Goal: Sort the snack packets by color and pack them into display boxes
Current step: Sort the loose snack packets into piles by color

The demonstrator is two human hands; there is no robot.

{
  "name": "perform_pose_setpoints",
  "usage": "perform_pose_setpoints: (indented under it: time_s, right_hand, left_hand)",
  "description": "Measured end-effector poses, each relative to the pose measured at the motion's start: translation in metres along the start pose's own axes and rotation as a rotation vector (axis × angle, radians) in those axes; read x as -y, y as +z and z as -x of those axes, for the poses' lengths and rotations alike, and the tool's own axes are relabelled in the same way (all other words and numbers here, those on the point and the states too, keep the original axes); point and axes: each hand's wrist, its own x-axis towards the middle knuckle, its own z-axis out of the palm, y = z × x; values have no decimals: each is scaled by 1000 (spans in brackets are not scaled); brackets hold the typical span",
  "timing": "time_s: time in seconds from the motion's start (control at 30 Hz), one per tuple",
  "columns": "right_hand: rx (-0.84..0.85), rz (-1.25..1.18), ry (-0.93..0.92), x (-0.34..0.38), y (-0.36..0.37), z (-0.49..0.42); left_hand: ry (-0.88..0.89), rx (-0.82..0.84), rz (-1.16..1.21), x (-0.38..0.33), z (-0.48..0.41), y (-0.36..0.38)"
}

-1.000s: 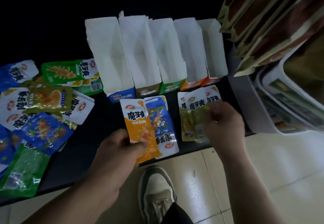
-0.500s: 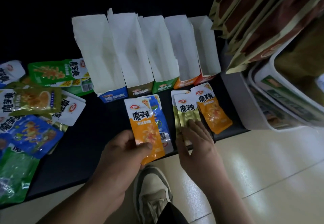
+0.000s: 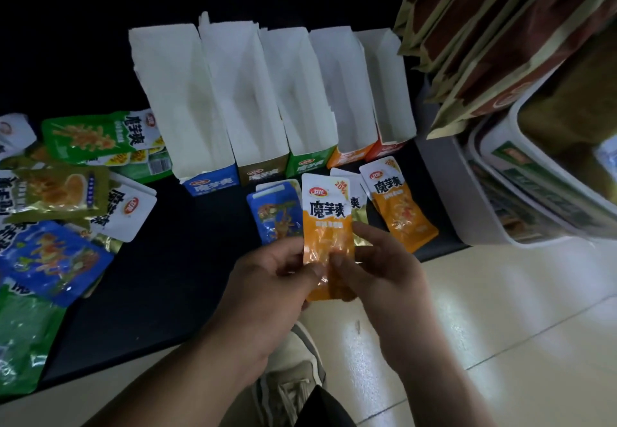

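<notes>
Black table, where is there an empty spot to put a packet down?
The biggest bare patch of the black tabletop lies between the mixed pile of foil packets on the left and the flat blue foil packet, in front of the blue-fronted white cardboard box. It is crowded right of that, where overlapping foil packets lie by the orange-fronted box.

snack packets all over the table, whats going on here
A person is sorting them: the left hand and right hand pinch one orange packet over the dark table. Five open display boxes stand in a row behind it. A second orange packet lies to the right, a mixed pile at the left.
</notes>
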Motion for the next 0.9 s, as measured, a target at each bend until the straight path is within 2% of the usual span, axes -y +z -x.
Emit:
perform_pose_setpoints:
  time_s: [0.1, 0.23, 0.33, 0.43, 0.5, 0.67, 0.8, 0.9]
  right_hand:
    - [-121, -116, 11, 0, -16, -9]
    - [-311, -27, -82, -8, -34, -33]
    - [-392, 193, -187, -12, -45, -53]
    - [-481, 692, -325, -17, -48, -68]
    - [-452, 917, -334, -24, -46, -72]
    - [-429, 845, -501, -39, -48, -74]
    - [-394, 699, -526, -26, -32, -53]
    - [-304, 549, -569, -15, -8, -30]
  left_hand:
    - [11, -45, 10, -4, -10, 11]
    - [16, -88, 10, 6, -10, 8]
    - [17, -100, -22, 17, -3, -1]
    - [86, -114, -119, 21, -4, -10]
    - [125, -133, -158, 21, -7, -16]
    - [144, -155, -176, 25, -13, -24]
    - [135, -156, -178, 25, -15, -29]
    - [134, -169, -178, 24, -16, -34]
